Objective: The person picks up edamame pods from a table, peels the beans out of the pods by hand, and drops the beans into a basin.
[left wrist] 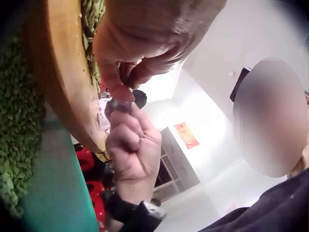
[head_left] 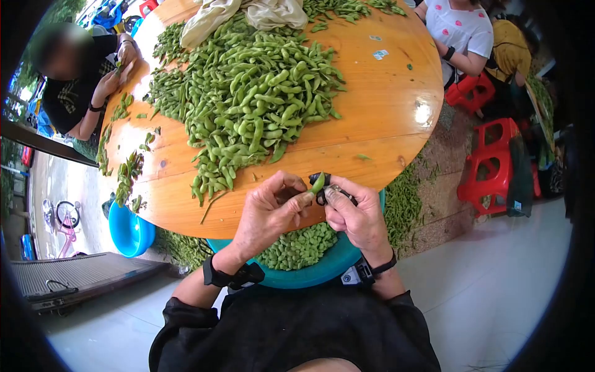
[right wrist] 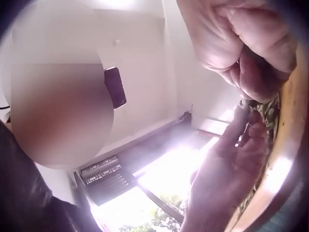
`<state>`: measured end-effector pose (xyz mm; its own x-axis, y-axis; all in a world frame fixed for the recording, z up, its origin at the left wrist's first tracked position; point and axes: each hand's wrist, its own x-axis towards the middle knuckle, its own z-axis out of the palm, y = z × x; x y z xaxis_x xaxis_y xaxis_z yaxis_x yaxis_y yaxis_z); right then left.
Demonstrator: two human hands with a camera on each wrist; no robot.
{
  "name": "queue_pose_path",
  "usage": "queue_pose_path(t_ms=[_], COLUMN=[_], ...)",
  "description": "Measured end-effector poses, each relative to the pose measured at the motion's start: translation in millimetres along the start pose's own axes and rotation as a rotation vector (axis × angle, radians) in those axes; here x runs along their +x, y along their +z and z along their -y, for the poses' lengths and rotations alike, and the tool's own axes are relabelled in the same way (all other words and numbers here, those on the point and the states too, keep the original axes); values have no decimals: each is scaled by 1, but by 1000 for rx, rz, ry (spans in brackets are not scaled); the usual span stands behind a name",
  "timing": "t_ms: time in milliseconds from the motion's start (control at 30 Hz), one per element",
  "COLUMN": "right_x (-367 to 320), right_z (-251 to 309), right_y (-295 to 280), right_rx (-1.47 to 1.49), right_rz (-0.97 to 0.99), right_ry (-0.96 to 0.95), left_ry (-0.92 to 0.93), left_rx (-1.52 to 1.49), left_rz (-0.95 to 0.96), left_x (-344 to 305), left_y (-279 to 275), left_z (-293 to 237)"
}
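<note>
Over the table's near edge, both hands meet at one green soybean pod [head_left: 318, 183]. My left hand [head_left: 273, 206] pinches it between thumb and fingers. My right hand [head_left: 359, 218] has its fingers curled and grips the pod's other side; black pieces [head_left: 320, 178] cover its index fingertip and show by the thumb. Below the hands, a teal basin [head_left: 310, 280] holds many shelled green beans [head_left: 299, 248]. In the left wrist view the right hand [left wrist: 134, 145] comes up to the left fingertips, where the pod is mostly hidden.
A large heap of soybean pods [head_left: 254, 93] covers much of the round wooden table [head_left: 384, 118], with a pale cloth [head_left: 273, 13] behind it. Other people sit at left and far right. A blue basin [head_left: 131, 228] and red stools [head_left: 493, 158] stand around the table.
</note>
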<state>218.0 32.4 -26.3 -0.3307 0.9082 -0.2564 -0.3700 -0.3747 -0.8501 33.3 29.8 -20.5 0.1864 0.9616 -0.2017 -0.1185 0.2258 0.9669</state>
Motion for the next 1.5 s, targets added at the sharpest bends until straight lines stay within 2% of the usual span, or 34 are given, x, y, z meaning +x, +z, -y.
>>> queue_pose_path(t_ms=[100, 333, 400, 467, 567, 633, 733, 800, 833, 867, 900, 1000, 1033, 1067, 1100, 1133, 1167, 1200, 1233, 1267, 1333, 1367, 1400, 1433, 1467, 1500], right_x=[0, 0, -1, -3, -3, -4, -4, -4, -3, -4, -3, -2, -2, -3, -2, -1, 0, 0, 0, -1, -3, -4, -7, -10, -11, -11], right_z=[0, -2, -2, 1, 1, -2, -5, -7, -10, -11, -11, -8, -5, -4, -5, -8, -9, -9, -8, -6, 1, 4, 7, 10, 11, 12], right_y=[0, -1, 0, 3, -1, 0, -1, -3, -7, -10, -12, -11, -7, -5, -4, -4, -4, -4, -3, -2, -4, -5, -6, -6, -7, -8], right_rx=[3, 83, 73, -23, 70, 27, -55, -92, 49, 189, 189, 188, 60, -69, -71, -326, -579, -579, -701, -822, -850, -876, -876, -681, -484, -483], right_rz=[29, 79, 69, 37, 87, 62, 49, 58, 106, 152, 151, 216, 145, 72, 72, 52, 32, 31, 21, 10, 72, 134, 134, 173, 209, 209], right_ry=[7, 79, 69, 34, 42, 18, -54, -100, -56, -11, -10, 3, -21, -45, -44, -194, -342, -340, -405, -471, -479, -488, -486, -293, -104, -103], left_ry=[101, 90, 232, 194, 156, 151, 125, -115, -116, -147, -175, -223, -222, -200, -174, 17, 15, 132, 251, 249, 226, 225, -74, -375, -344, -345], left_rx=[120, 99, 191, 135, 101, 121, -17, -445, -445, -615, -786, -802, -801, -492, -186, 67, 66, 348, 630, 629, 255, 254, -138, -532, -475, -476], left_rz=[-36, -82, -70, -71, -65, -58, 7, 91, 92, 170, 248, 285, 286, 198, 108, 53, 53, 41, 28, 29, 137, 136, 230, 315, 283, 282], left_x=[-5, -4, -2, -3, -3, -3, -3, -3, -2, -1, -1, -1, 0, 0, 0, 2, 2, 3, 5, 7, 12, 13, 14, 14, 12, 11], left_y=[2, 7, 6, 7, 5, 4, 2, 0, 1, 1, 2, -1, 0, 2, 3, 0, -1, -3, -4, -4, -6, -9, -14, -17, -10, -6], left_z=[4, 6, 13, 9, 9, 10, 10, 12, 14, 16, 17, 14, 8, -1, -5, 9, 5, -3, -8, -6, 0, 1, 1, 1, 1, 1])
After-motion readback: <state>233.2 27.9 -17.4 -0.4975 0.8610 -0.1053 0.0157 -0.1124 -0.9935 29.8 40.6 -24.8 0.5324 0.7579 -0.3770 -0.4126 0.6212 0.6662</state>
